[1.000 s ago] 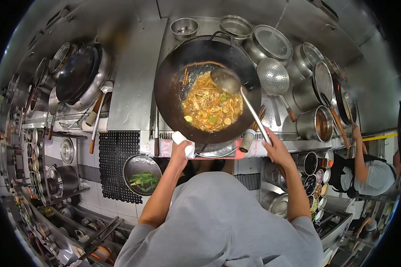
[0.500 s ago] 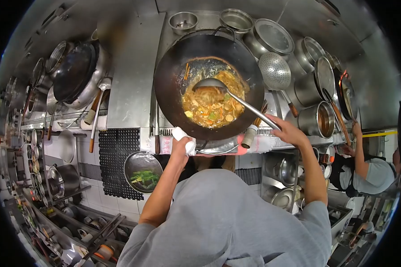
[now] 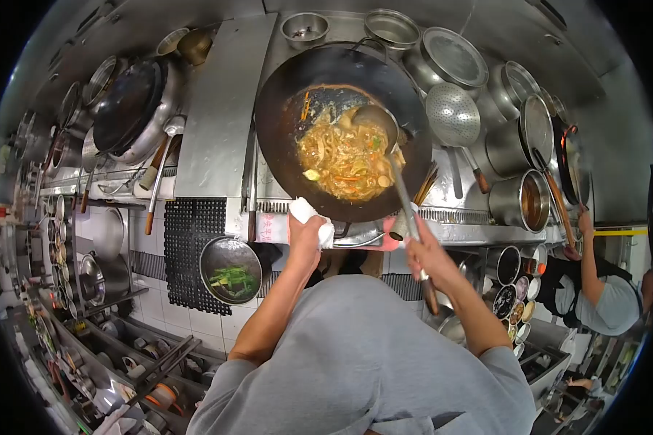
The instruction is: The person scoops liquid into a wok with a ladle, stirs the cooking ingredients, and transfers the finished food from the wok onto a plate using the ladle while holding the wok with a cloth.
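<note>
A large dark wok point(image 3: 283, 138) sits in front of me, with saucy stir-fried food point(image 3: 341, 159) in it: carrot strips, pale slices and bits of green. My left hand point(image 3: 306, 230) is closed on a folded white cloth point(image 3: 310, 216) at the wok's near edge. In my right hand point(image 3: 428, 250) is the long handle of a ladle point(image 3: 376, 123). Its bowl lies at the right side of the food, tilted, and its wooden handle end sticks out below my fist. The handle and hand are slightly blurred.
A perforated skimmer point(image 3: 453, 114) lies right of the wok, near lidded pots point(image 3: 453, 56) and a pot of brown liquid point(image 3: 522, 201). A pan with green vegetables point(image 3: 231, 272) is low on the left. At far right, a co-worker point(image 3: 606, 301) holds a wooden-handled utensil.
The ladle's bowl has moved right within the wok, and its handle now points more steeply toward me. My right hand has come lower and left. The food has shifted.
</note>
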Demonstrator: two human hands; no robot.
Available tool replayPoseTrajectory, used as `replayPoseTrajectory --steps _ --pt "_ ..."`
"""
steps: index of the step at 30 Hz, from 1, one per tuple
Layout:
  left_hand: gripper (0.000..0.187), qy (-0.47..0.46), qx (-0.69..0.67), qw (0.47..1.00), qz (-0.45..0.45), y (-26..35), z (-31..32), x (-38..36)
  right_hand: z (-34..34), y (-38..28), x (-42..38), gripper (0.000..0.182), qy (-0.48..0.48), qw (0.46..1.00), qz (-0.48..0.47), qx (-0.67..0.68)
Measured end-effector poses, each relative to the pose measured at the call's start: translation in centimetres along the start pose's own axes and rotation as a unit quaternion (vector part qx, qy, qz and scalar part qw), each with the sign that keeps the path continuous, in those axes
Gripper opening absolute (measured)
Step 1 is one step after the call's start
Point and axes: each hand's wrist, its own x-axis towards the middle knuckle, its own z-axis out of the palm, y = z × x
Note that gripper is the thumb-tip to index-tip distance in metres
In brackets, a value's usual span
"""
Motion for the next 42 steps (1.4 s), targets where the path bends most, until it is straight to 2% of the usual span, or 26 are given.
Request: replayPoseTrajectory --steps 1,2,3,4,6,9,11,14,16,17,19,22,24,25,27,30,33,35,37,38,39,40,42 --pt "0.030 0.002 0.002 1.000 0.007 0.2 0.3 -0.1 1.2 -0.5 -1.4 0.058 -0.040 0.995 0.026 0.082" --pt "0.030 0.002 -0.006 1.000 0.019 0.6 0.8 -0.1 1.9 -1.7 -2.9 0.044 -0.079 0.981 0.068 0.164" --pt "0.029 0.002 -0.014 0.999 0.031 0.8 1.0 -0.2 1.6 -1.7 -2.9 0.044 -0.086 0.981 0.063 0.164" --pt "0.029 0.003 -0.010 0.999 0.038 1.0 0.8 -0.3 1.2 -1.6 -3.0 0.039 -0.163 0.943 0.097 0.272" --pt "0.028 0.009 0.029 0.999 -0.031 1.4 -0.5 -0.1 -0.1 -0.3 -2.0 0.029 -0.295 0.841 0.153 0.428" --pt "0.026 -0.003 0.031 0.999 -0.044 0.0 -3.8 0.8 1.4 -0.5 -2.5 0.028 -0.302 0.834 0.163 0.432" --pt "0.022 -0.009 0.032 0.995 -0.090 0.0 -5.6 0.7 2.8 0.0 -3.2 0.029 -0.275 0.853 0.138 0.422" --pt "0.024 -0.071 0.032 0.984 -0.158 -0.5 -8.3 1.5 4.9 -0.3 -5.0 0.035 -0.208 0.895 0.107 0.381" --pt "0.019 -0.081 -0.031 0.959 -0.271 -0.1 -8.2 1.9 6.2 0.1 -5.8 0.036 -0.195 0.894 0.085 0.396" --pt "0.019 -0.094 -0.028 0.955 -0.281 -0.1 -8.5 2.3 6.7 0.6 -6.2 0.036 -0.194 0.889 0.070 0.408" --pt "0.014 -0.138 0.057 0.958 -0.245 -0.1 -9.0 3.1 7.9 1.6 -6.6 0.038 -0.179 0.882 0.055 0.432" --pt "0.011 -0.137 0.064 0.965 -0.214 0.3 -8.5 3.7 9.7 2.8 -8.0 0.036 -0.144 0.877 0.018 0.457" --pt "0.013 -0.134 0.071 0.969 -0.197 1.9 -6.9 2.3 10.4 4.4 -8.9 0.039 -0.159 0.853 -0.012 0.497" --pt "0.013 -0.152 0.082 0.964 -0.203 2.1 -6.3 1.7 10.7 5.2 -9.6 0.039 -0.147 0.848 -0.027 0.508" --pt "0.015 -0.155 0.090 0.973 -0.142 2.2 -5.8 0.3 11.3 7.0 -11.3 0.040 -0.158 0.827 -0.045 0.537" --pt "0.020 -0.201 0.103 0.964 -0.140 1.9 -5.3 -2.0 11.7 10.2 -14.5 0.043 -0.146 0.806 -0.096 0.566" --pt "0.022 -0.266 0.132 0.941 -0.163 1.1 -4.0 -5.2 12.0 13.9 -18.1 0.045 -0.131 0.783 -0.165 0.584" --pt "0.016 -0.267 0.135 0.930 -0.213 -3.2 -4.4 -9.7 11.5 18.8 -22.8 0.046 -0.092 0.780 -0.190 0.589" --pt "0.012 -0.361 0.158 0.882 -0.258 -7.3 -5.3 -13.3 11.2 24.3 -28.1 0.047 -0.039 0.781 -0.225 0.582" --pt "0.010 -0.341 0.194 0.889 -0.238 -8.9 -4.3 -16.9 11.2 27.4 -30.5 0.047 -0.018 0.778 -0.243 0.579" --pt "0.014 -0.359 0.210 0.871 -0.261 -9.3 -3.0 -21.4 11.1 29.8 -33.5 0.044 0.014 0.783 -0.250 0.570" --pt "0.019 -0.326 0.238 0.883 -0.240 -5.6 -1.3 -27.5 13.3 29.8 -36.4 0.037 0.039 0.788 -0.256 0.558" --pt "0.029 -0.390 0.247 0.842 -0.279 -7.6 0.1 -28.3 14.4 32.2 -39.9 0.031 0.103 0.753 -0.293 0.580"
